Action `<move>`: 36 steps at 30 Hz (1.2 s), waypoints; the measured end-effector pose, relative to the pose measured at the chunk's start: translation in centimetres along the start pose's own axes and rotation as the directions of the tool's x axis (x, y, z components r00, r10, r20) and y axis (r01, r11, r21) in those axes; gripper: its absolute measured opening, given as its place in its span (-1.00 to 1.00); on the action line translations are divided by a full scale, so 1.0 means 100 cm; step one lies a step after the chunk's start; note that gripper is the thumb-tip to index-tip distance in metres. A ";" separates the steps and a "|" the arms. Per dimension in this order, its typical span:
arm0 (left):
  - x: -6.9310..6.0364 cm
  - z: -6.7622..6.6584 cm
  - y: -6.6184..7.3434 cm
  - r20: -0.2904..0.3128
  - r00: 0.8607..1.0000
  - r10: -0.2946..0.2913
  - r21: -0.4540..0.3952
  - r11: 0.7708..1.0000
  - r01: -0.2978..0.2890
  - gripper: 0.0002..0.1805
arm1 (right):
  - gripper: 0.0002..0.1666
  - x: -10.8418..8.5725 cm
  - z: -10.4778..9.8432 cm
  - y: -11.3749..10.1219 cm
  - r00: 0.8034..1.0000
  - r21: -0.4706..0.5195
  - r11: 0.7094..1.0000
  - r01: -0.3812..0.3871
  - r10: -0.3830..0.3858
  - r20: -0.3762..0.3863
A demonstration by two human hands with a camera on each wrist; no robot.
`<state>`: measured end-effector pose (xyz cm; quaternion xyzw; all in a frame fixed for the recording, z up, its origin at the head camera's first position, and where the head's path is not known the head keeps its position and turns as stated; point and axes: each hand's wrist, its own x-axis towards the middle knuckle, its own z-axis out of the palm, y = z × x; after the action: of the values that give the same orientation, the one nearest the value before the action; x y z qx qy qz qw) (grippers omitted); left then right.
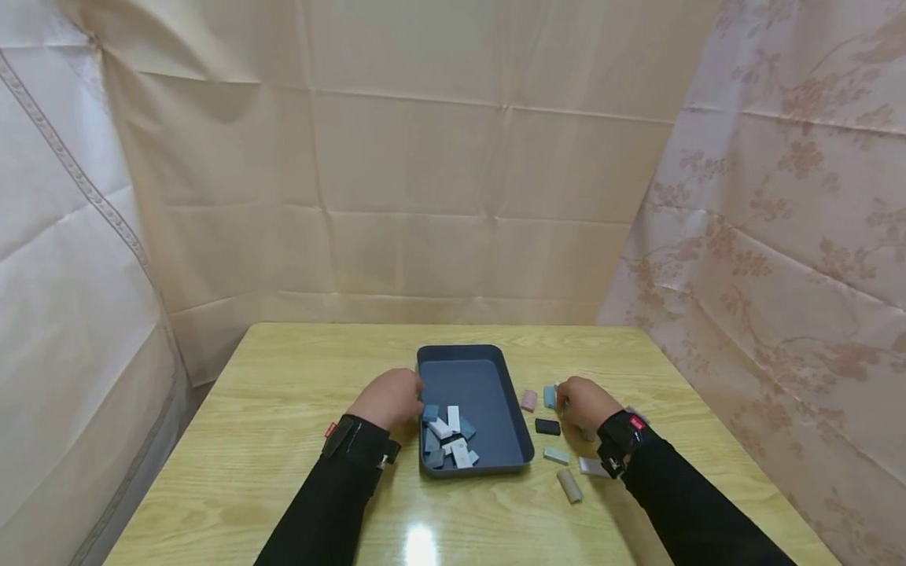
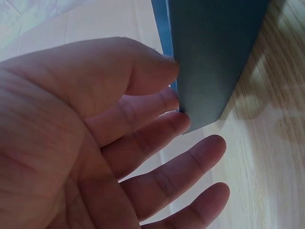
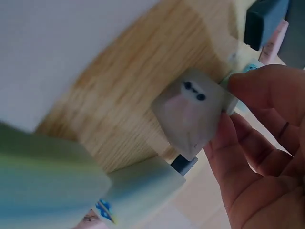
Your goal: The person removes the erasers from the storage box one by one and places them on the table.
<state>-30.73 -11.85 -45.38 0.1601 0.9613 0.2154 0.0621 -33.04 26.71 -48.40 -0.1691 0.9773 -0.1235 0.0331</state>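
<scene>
My left hand (image 1: 391, 397) is at the left rim of a dark grey-blue tray (image 1: 510, 377). In the left wrist view, its thumb and nearest fingertips touch the tray's edge, the other fingers loosely bent. Over the table to the right of the tray, my right hand (image 1: 586, 402) pinches a small grey block (image 3: 188, 112) between thumb and fingers; dark dots mark its face. That block is mostly hidden in the head view. Beside the right fingers lie a light blue block (image 1: 550, 396), a pink block (image 1: 529, 400) and a black block (image 1: 547, 426).
White blocks (image 1: 454, 418) and blue-grey blocks (image 1: 431, 413) are heaped in the tray's near left part. Nearer the front of the table lie a pale green block (image 1: 556, 455), a white block (image 1: 593, 467) and a tan rounded piece (image 1: 569, 486). Cloth hangs behind and at both sides.
</scene>
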 end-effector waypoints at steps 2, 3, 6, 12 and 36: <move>0.000 0.000 0.000 -0.003 1.000 0.002 -0.002 1.000 -0.002 -0.89 | -0.73 0.001 0.003 0.002 1.000 0.003 1.000 0.007 -0.007 -0.006; 0.000 -0.001 -0.001 -0.005 1.000 0.004 0.000 1.000 -0.004 -0.89 | -0.73 0.001 0.003 0.002 1.000 0.000 1.000 0.017 -0.017 -0.011; 0.000 -0.001 -0.001 -0.011 1.000 0.004 0.002 1.000 -0.004 -0.90 | -0.74 0.000 0.002 0.000 0.999 -0.024 0.999 0.029 -0.030 -0.018; 0.000 0.000 -0.001 0.001 1.000 -0.020 0.013 1.000 0.020 -0.79 | -0.75 -0.008 -0.019 -0.037 0.988 -0.115 0.992 0.046 -0.062 -0.144; 0.001 -0.001 -0.002 -0.005 1.000 0.025 0.064 0.998 -0.025 -0.89 | -0.63 0.028 0.012 -0.192 0.883 -0.133 0.876 0.463 -0.444 0.151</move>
<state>-30.94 -11.99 -45.35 0.1733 0.9658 0.1859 0.0515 -29.39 7.93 -44.77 -0.4025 0.9136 -0.0364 0.0459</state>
